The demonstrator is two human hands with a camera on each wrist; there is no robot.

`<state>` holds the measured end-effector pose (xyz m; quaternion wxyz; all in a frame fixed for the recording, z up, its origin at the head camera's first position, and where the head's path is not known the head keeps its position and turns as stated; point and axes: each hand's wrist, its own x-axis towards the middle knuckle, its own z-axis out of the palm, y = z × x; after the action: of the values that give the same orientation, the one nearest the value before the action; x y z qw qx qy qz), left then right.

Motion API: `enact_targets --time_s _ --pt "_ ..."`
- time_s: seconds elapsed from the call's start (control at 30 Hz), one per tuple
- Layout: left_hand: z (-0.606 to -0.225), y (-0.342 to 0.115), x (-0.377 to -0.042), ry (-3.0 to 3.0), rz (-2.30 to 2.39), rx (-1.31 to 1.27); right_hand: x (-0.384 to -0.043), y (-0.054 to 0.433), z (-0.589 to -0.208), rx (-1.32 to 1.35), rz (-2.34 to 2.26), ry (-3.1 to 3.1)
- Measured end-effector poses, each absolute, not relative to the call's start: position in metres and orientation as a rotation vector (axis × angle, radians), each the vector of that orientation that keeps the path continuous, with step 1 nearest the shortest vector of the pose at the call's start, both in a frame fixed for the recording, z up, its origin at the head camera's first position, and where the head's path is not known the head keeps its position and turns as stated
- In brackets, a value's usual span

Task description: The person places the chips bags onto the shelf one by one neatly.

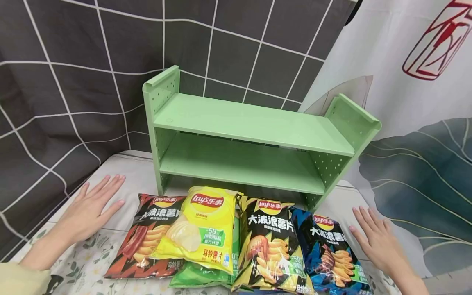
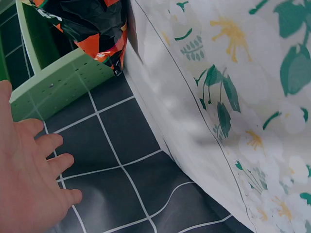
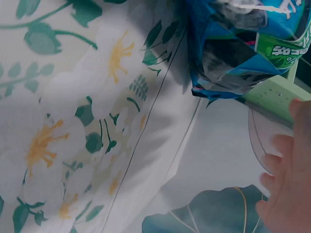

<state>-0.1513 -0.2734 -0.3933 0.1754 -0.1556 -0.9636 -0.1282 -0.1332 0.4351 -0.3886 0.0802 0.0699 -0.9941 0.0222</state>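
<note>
My left hand (image 1: pixel 92 209) is flat with fingers spread, left of a red-and-black potato chip bag (image 1: pixel 145 235) and apart from it. To the right, my right hand (image 1: pixel 380 241) is held out beside a blue chip bag (image 1: pixel 330 254), fingers extended and holding nothing. Between these lie a yellow chip bag (image 1: pixel 199 223), a green bag (image 1: pixel 200 276) mostly hidden beneath it, and a black-and-gold bag (image 1: pixel 271 246). The left wrist view shows the red-and-black bag (image 2: pixel 104 36) beyond the hand; the right wrist view shows the blue bag (image 3: pixel 233 58).
A light green two-tier shelf (image 1: pixel 247 121) with perforated sides stands behind the bags. Under everything is a white floral tablecloth (image 1: pixel 85 262). A dark grid-patterned curtain (image 1: pixel 236 53) hangs behind, and a white patterned cloth (image 1: pixel 398 98) on the right.
</note>
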Motion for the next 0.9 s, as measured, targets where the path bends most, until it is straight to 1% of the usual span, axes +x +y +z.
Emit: enact_targets --time_s 0.17,0.27,0.47,0.6,0.9 --pt "-0.39 -0.273 -0.151 -2.716 -0.357 -0.411 -0.133 0.434 -0.389 0.213 0.096 -2.942" --pt "-0.383 -0.27 -0.153 -2.7 -0.38 -0.342 -0.132 0.433 -0.387 0.213 0.113 -2.9" --pt "-0.36 -0.258 -0.16 -2.577 -0.511 -0.207 -0.132 0.423 -0.377 0.197 0.111 -2.835" --pt "-0.342 -0.248 -0.163 -2.533 -0.649 -0.153 -0.132 0.412 -0.368 0.124 0.134 -2.851" --pt "-0.305 -0.225 -0.184 -2.27 -0.716 -0.225 -0.134 0.407 -0.354 -0.022 0.229 -3.025"
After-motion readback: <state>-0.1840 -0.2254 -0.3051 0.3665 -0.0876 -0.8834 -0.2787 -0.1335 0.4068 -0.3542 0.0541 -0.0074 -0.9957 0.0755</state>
